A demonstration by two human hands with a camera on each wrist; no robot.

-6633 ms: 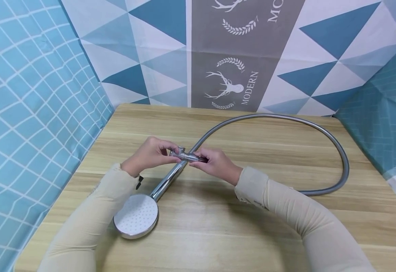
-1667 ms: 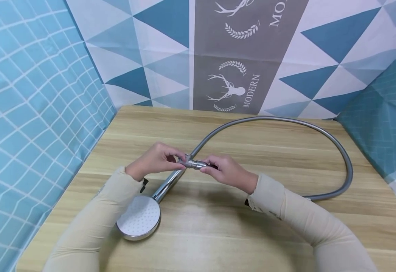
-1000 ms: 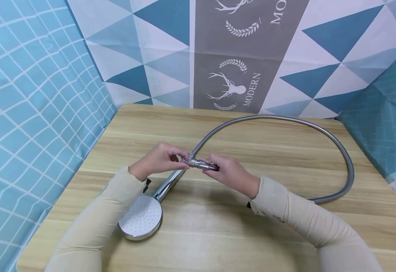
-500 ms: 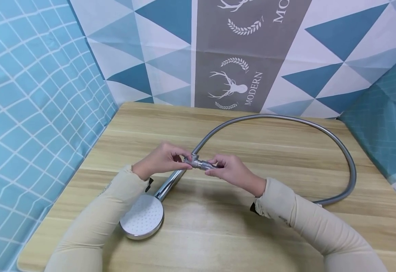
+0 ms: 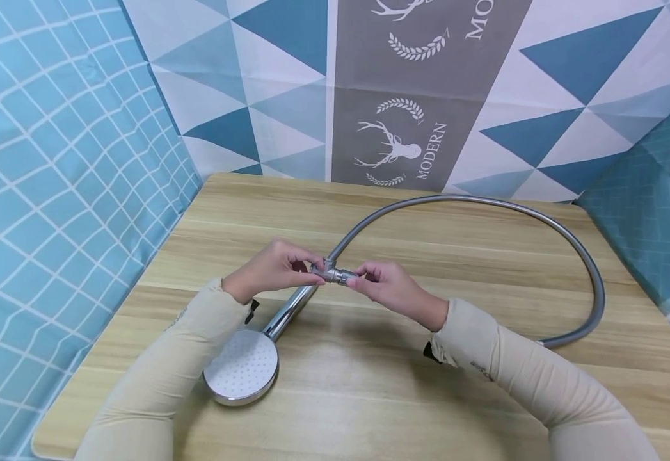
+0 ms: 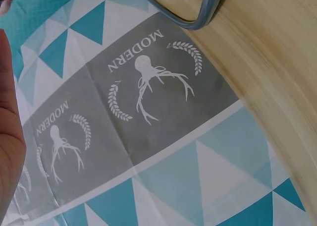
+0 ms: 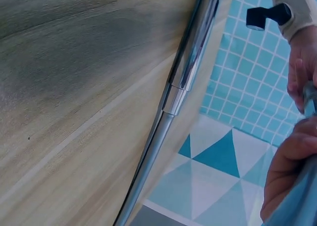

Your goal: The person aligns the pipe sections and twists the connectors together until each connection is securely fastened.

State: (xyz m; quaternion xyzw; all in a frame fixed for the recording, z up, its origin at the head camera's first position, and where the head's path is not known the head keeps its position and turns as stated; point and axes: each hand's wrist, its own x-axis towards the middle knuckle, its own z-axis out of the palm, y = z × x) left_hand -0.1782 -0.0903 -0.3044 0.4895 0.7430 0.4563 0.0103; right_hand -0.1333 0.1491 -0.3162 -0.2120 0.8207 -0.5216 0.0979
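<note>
In the head view my left hand (image 5: 271, 272) pinches a small chrome valve fitting (image 5: 329, 271) between thumb and fingers. My right hand (image 5: 395, 291) pinches the metal connector (image 5: 343, 276) at the fitting's right side; the two meet end to end. How deeply they are joined is hidden. Below my hands lies a chrome shower head (image 5: 241, 366), white spray face up. Its handle runs up into a grey shower hose (image 5: 467, 197). In the right wrist view a blurred hose end (image 7: 299, 186) passes through the right hand (image 7: 285, 174).
The hose loops across the back and right of the wooden table (image 5: 340, 397) and disappears behind my right sleeve. A blue tiled sheet (image 5: 52, 192) stands along the left, a patterned sheet (image 5: 277, 77) behind, and a teal one (image 5: 657, 192) at the right.
Over the last second my right thumb and fingers have shifted along the connector, towards the fitting. Both hands sit slightly farther right than at first. The shower head stays lying on the table.
</note>
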